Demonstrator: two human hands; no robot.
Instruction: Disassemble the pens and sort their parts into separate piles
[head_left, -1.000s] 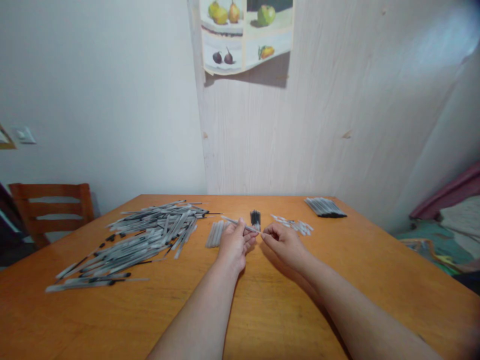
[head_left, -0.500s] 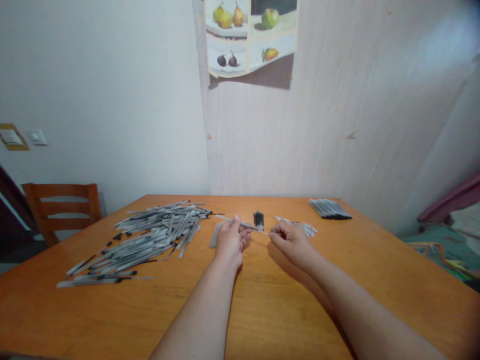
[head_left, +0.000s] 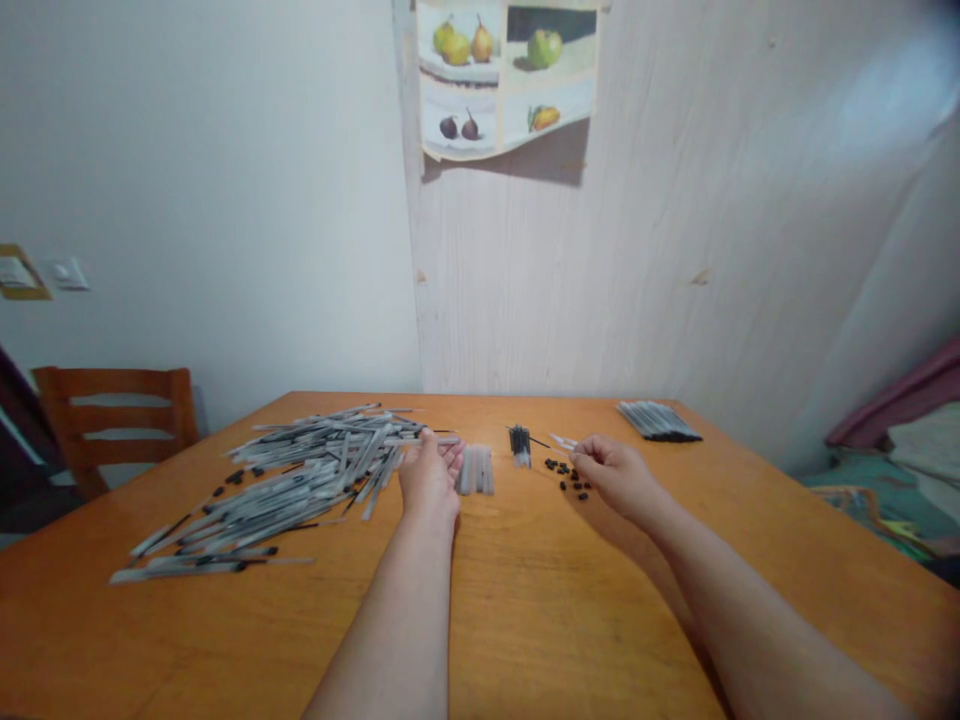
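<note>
My left hand [head_left: 431, 478] is closed around a slim translucent pen barrel [head_left: 448, 440], at the right edge of a large heap of pen parts [head_left: 300, 485]. Just right of this hand, several clear barrels [head_left: 476, 470] lie side by side in a row. My right hand [head_left: 611, 477] has its thumb and fingers pinched together over a group of white pointed pieces [head_left: 562, 441], mostly covered by the hand. Whatever sits between those fingertips is too small to make out. Small black plugs [head_left: 576, 485] lie scattered beside it.
A bundle of dark, thin pen refills [head_left: 519, 445] lies between my hands, one sticking out to the right. Farther back on the right is a neat row of black-ended pens [head_left: 658, 421]. The wooden table [head_left: 525, 620] meets the wall; a chair [head_left: 120, 420] stands left.
My hands have moved apart: the left one leftward with the barrel, the right one rightward over the white pieces. The black plugs and the row of clear barrels now show more fully.
</note>
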